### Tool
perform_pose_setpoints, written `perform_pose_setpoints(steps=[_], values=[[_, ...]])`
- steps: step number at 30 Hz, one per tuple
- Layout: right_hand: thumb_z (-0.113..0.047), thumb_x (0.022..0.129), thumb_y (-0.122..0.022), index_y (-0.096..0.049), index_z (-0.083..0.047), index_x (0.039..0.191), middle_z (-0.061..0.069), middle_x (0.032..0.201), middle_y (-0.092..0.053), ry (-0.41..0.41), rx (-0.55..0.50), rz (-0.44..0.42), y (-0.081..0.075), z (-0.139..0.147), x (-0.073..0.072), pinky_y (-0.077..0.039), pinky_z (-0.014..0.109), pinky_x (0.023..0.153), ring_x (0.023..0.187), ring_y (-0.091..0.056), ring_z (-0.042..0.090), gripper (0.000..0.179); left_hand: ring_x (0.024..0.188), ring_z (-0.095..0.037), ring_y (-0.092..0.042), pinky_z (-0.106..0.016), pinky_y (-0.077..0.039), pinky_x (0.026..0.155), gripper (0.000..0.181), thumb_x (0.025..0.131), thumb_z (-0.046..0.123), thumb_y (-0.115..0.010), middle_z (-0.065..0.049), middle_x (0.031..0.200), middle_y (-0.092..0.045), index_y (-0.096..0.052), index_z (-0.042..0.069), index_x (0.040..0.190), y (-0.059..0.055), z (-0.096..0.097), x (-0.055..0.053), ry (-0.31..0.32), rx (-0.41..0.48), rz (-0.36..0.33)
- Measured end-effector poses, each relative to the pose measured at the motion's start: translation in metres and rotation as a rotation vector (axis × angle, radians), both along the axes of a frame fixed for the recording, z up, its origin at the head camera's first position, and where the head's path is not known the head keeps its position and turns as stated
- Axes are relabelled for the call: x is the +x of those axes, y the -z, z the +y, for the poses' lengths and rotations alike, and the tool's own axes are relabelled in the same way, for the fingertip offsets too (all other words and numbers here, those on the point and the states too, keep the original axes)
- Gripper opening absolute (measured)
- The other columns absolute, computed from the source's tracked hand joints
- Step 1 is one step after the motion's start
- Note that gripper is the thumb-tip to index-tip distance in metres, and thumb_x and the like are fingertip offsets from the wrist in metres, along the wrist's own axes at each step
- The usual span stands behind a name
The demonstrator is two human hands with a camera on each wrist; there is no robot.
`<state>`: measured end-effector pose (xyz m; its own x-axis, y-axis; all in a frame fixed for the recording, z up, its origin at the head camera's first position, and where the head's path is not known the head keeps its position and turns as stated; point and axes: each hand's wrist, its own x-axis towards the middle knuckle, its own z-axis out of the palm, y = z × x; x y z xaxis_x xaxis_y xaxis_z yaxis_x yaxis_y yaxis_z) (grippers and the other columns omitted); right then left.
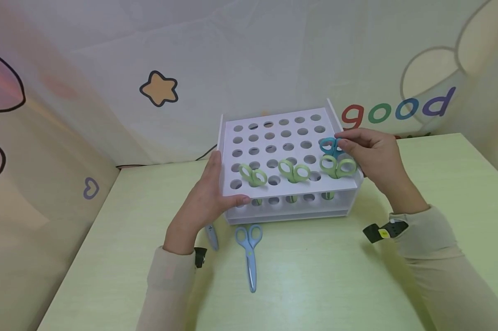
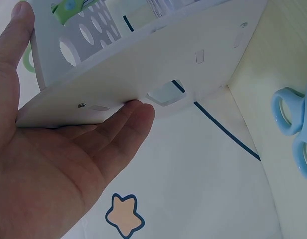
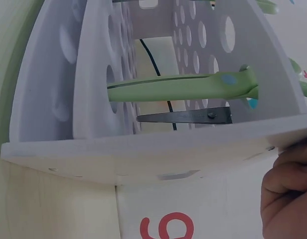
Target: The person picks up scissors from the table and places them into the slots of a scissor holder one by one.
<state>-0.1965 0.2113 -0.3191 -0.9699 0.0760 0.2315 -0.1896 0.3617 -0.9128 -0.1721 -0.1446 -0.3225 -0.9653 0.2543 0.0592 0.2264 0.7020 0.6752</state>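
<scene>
A white rack [image 1: 288,189] with rows of round holes stands on the table. My left hand [image 1: 199,202] grips its left side, thumb over the front edge, fingers flat against the outside of the side panel. My right hand [image 1: 375,158] pinches the handles of small teal scissors [image 1: 334,148] at the rack's right side. Their dark blade [image 3: 188,117] hangs below the top board in the right wrist view, its tip short of the lower board. Three light-green scissors [image 1: 254,176] sit handles-up along the front; one green sheath [image 3: 168,89] reaches into a lower hole.
Light-blue scissors [image 1: 251,262] lie on the table in front of the rack, handles toward it. A grey-blue pointed piece [image 1: 212,237] lies partly hidden beside my left wrist. A patterned cloth [image 1: 253,59] hangs behind the table [image 1: 315,276].
</scene>
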Motion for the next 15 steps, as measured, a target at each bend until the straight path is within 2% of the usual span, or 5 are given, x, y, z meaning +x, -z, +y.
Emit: perform_pose_setpoints(steps=[4, 9, 15], values=[[-0.021, 0.097, -0.070, -0.072, -0.003, 0.121, -0.014, 0.100, -0.073, 0.010, 0.000, 0.047, 0.0011, -0.0031, -0.0006, -0.049, 0.016, 0.082, 0.096, -0.064, 0.010, 0.030, 0.112, -0.025, -0.049, -0.042, -0.046, 0.093, 0.127, 0.077, 0.041, -0.089, 0.001, 0.164, -0.015, 0.002, 0.022, 0.163, -0.0001, 0.0001, 0.0004, -0.003, -0.007, -0.008], [-0.021, 0.099, -0.068, -0.072, -0.003, 0.121, -0.011, 0.104, -0.073, 0.009, 0.025, 0.010, -0.0006, -0.0036, -0.0001, -0.050, 0.016, 0.080, 0.096, -0.064, 0.009, 0.029, 0.115, -0.025, -0.047, -0.043, -0.045, 0.096, 0.128, 0.077, 0.041, -0.089, 0.000, 0.165, -0.013, 0.004, 0.022, 0.163, -0.0007, -0.0003, 0.0013, -0.008, -0.007, -0.019], [-0.024, 0.098, -0.070, -0.072, -0.003, 0.121, -0.011, 0.099, -0.071, -0.014, 0.016, -0.006, -0.0016, -0.0027, 0.0002, -0.050, 0.018, 0.074, 0.092, -0.063, 0.012, 0.031, 0.111, -0.025, -0.050, -0.042, -0.047, 0.093, 0.127, 0.076, 0.040, -0.090, -0.001, 0.158, -0.024, 0.002, 0.024, 0.163, -0.0008, 0.0003, 0.0009, -0.010, 0.001, -0.015]])
